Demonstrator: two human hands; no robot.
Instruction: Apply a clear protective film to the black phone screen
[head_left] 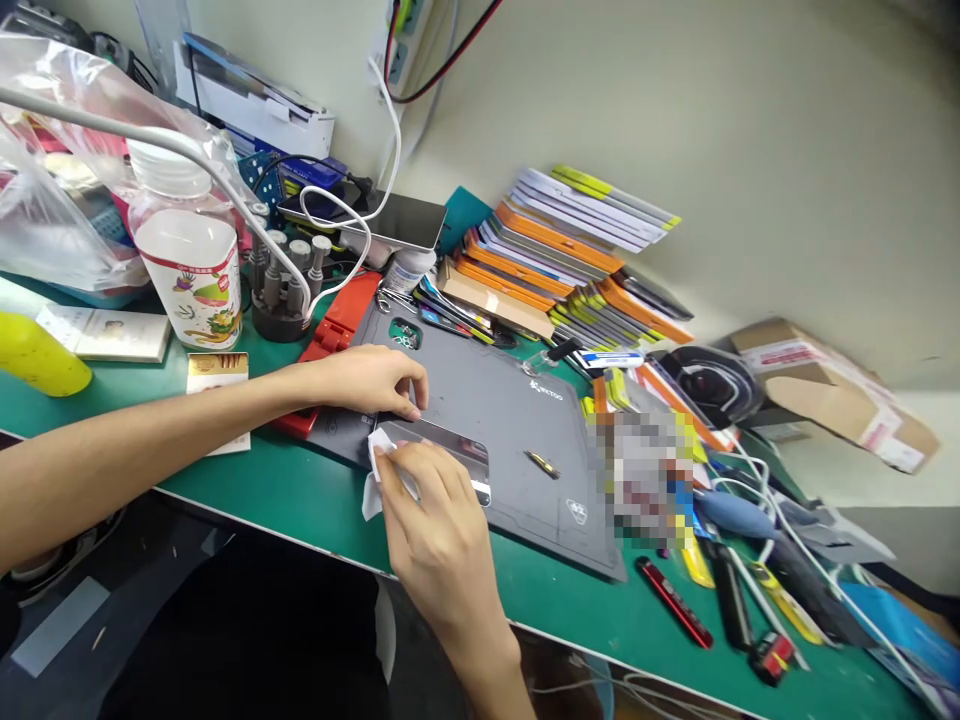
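Observation:
A smartphone (466, 452) with a glossy, reflective face lies on the grey work mat (495, 390). At its far left edge is my left hand (375, 382), fingers curled and thumb down against the phone's edge. My right hand (442, 510) pinches a crumpled white tissue (373, 492) at the near left end of the phone. Part of the phone is covered by this hand. On the mat to the right lies a small brass-coloured metal piece (541, 464). Small metal bits sit in a mat recess (405, 333).
A red hinged tool (337, 325) borders the mat's left side. Farther left stand a screwdriver holder (281, 315) and a plastic jar (191, 270). Stacked flat boxes (555, 240) line the wall. A red pen-like tool (675, 603), cutters and cables crowd the right.

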